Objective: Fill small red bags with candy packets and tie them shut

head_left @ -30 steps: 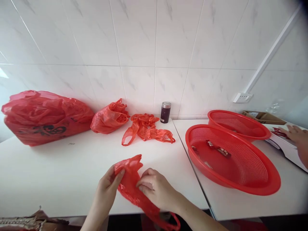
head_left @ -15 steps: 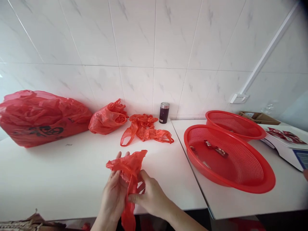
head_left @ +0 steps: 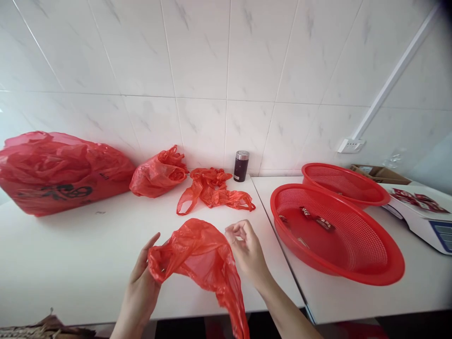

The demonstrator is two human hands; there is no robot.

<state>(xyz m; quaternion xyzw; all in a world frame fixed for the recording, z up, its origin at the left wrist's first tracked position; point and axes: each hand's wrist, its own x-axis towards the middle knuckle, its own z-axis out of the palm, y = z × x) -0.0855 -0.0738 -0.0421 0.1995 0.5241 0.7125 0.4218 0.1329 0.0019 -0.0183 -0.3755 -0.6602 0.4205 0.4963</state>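
Observation:
A thin red plastic bag [head_left: 201, 252] hangs spread between my hands above the white table, its lower right end trailing down past the table's front edge. My left hand [head_left: 141, 282] is closed on the bunched left side of the bag, with the thumb pointing up. At the bag's upper right edge, my right hand [head_left: 249, 252] has its fingers curled together in a pinch; the film between the fingertips is hard to make out. Behind my hands lie several crumpled red bags [head_left: 212, 190].
A dark tumbler [head_left: 241, 166] stands by the tiled wall. On the left are a bundled red bag [head_left: 158, 174] and a big stuffed red bag [head_left: 63, 174]. Two red baskets, the nearer basket [head_left: 339, 268] holding small packets, sit right, beside a scale [head_left: 423, 219] with red packets.
My hands have moved apart, the left one leftward and the right one up and rightward. The bag, bunched between them before, is now spread wide.

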